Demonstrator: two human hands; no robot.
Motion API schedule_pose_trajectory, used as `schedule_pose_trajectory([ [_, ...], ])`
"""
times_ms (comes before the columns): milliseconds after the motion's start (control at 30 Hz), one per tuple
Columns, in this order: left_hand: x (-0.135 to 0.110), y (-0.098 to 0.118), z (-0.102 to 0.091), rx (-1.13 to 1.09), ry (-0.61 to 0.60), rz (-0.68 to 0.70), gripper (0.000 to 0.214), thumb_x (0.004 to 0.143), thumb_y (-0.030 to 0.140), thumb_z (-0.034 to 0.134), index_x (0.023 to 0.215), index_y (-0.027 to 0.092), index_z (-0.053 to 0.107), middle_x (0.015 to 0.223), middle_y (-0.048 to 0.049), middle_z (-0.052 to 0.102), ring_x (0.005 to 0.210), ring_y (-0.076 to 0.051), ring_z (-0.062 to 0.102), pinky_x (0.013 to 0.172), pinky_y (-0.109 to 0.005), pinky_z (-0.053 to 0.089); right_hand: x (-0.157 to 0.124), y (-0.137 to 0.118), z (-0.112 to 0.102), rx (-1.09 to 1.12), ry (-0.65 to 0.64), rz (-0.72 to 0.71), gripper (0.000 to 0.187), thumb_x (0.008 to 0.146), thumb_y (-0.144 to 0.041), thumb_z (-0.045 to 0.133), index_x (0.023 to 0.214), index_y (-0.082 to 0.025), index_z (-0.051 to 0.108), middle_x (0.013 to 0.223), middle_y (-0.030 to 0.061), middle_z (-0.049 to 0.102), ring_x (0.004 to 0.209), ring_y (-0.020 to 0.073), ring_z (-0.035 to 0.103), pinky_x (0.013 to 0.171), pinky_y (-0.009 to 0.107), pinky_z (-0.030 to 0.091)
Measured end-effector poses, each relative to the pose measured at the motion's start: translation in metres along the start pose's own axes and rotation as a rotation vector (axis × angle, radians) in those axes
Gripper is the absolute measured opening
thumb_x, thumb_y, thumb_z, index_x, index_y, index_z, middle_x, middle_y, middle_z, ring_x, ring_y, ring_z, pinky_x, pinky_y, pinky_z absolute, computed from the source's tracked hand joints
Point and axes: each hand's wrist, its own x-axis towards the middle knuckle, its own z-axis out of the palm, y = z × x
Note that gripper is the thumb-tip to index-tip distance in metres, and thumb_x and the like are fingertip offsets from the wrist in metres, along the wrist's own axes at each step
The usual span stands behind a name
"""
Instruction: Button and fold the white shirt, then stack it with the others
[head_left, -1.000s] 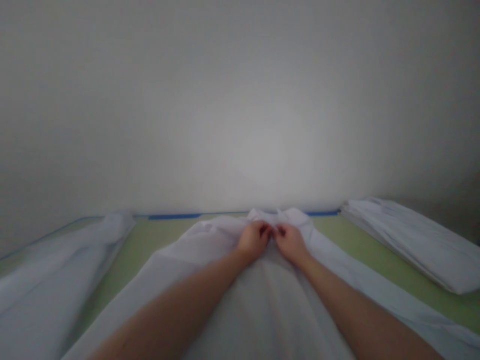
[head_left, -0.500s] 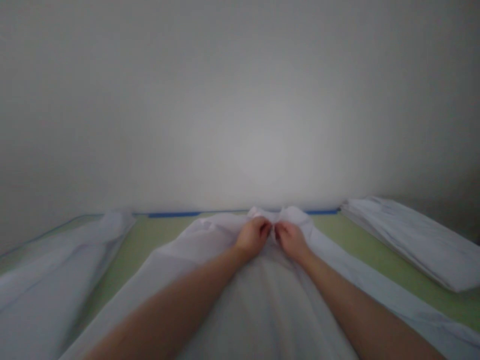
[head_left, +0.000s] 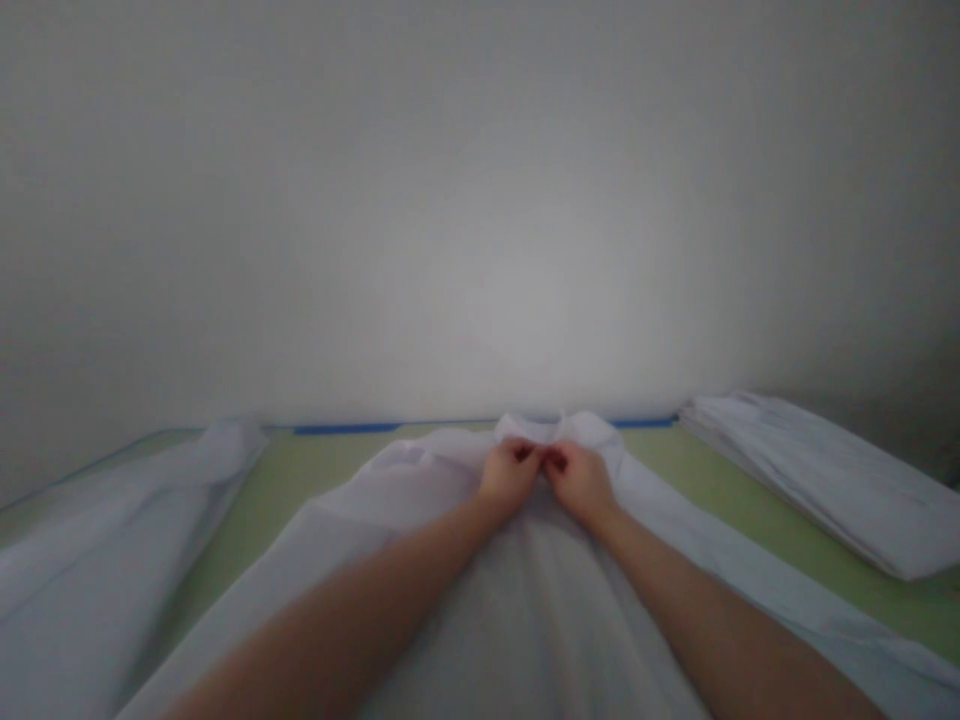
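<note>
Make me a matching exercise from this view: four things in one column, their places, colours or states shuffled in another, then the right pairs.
1. left hand and right hand
2. folded white cloth stack
3. blue strip
4. work surface

A. pale green
B. close together, pinching the white garment
C. running along the foot of the wall
D. at the picture's right side

Pairs: 1-B, 2-D, 3-C, 4-A

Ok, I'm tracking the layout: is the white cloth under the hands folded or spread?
Spread: the white cloth fans out broadly over the green surface, bunched around the left hand and right hand.
</note>
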Motion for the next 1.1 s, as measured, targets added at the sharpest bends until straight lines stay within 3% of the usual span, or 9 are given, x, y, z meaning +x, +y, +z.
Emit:
schedule_pose_trajectory([
  [367,0.007,-0.005,0.005,-0.092,0.039,-0.060,0.021,0.079,0.031,0.055,0.080,0.016,0.071,0.073,-0.0050,0.069,0.066,-0.014,0.061,0.059,-0.022,0.045,0.002,0.000,-0.004,0.081,0.037,-0.068,0.020,0.085,-0.027,0.050,0.086,-0.020,0.068,0.080,0.0029,0.070,0.073,0.0147,0.062,0.067,0.023,0.041],
  [600,0.008,-0.012,0.003,-0.019,0.032,-0.019,0.022,0.079,0.031,0.054,0.080,0.016,0.069,0.073,-0.0033,0.069,0.067,-0.014,0.061,0.058,-0.022,0.045,0.003,0.001,-0.004,0.167,0.025,-0.016,0.017,0.083,-0.028,0.052,0.079,-0.019,0.067,0.075,0.0032,0.069,0.069,0.0140,0.060,0.064,0.022,0.041],
  [1100,0.007,-0.005,-0.001,-0.050,0.007,0.023,0.021,0.080,0.033,0.056,0.079,0.016,0.068,0.074,-0.0053,0.069,0.071,-0.016,0.062,0.064,-0.025,0.049,0.008,-0.001,-0.002,0.428,-0.017,0.136,0.019,0.080,-0.029,0.049,0.070,-0.017,0.060,0.064,0.0022,0.064,0.061,0.0129,0.058,0.058,0.021,0.042],
])
